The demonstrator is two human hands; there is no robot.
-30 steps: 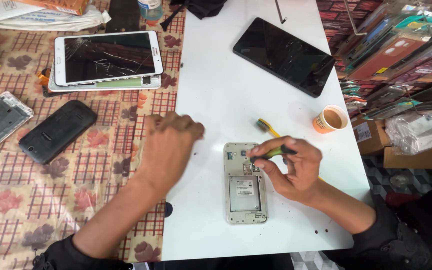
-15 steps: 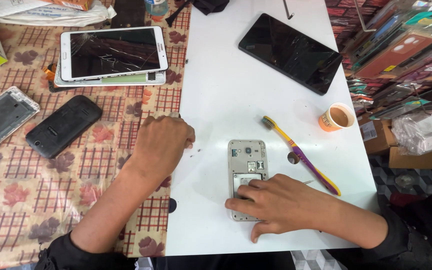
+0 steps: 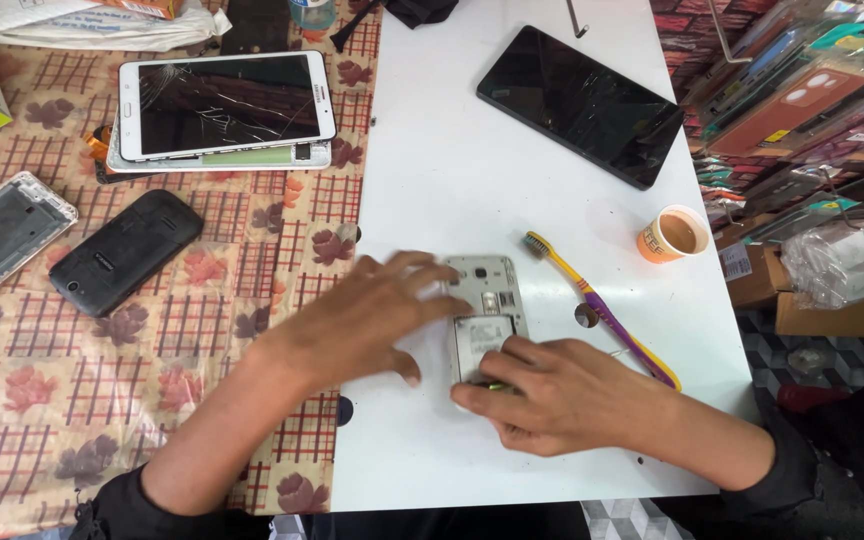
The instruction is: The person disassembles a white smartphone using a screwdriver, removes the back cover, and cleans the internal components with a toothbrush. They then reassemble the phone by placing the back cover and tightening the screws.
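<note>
Looks like a hold-and-press step on an opened phone (image 3: pixel 485 300). Lies flat on the white board (image 3: pixel 452 170), toward its 6 o'clock edge, long side running 12 to 6.

Braced from 9 o'clock by the left hand (image 3: pixel 372 320): fingers spread apart, tips touching the phone's left edge and upper corner, palm down on the board. Covered at its 6 o'clock half by the right hand (image 3: pixel 552 390): fingers close together and bent, pressing down flat, not clamped round anything that shows. Hard to tell what the small greenish bit under those fingertips is.

Calls next, by the look of it, for a steady left-hand brace and light, even pressure from the right, since the inner parts lie bare.

Shows a pale grey inner frame with no back cover, a camera hole and small metal slots at 12 o'clock, and a whitish panel in the battery bay.

At 3 o'clock, just beside but apart: a yellow-and-purple toothbrush (image 3: pixel 602 310). Further out at 2 o'clock: an orange cup (image 3: pixel 674 234).
</note>
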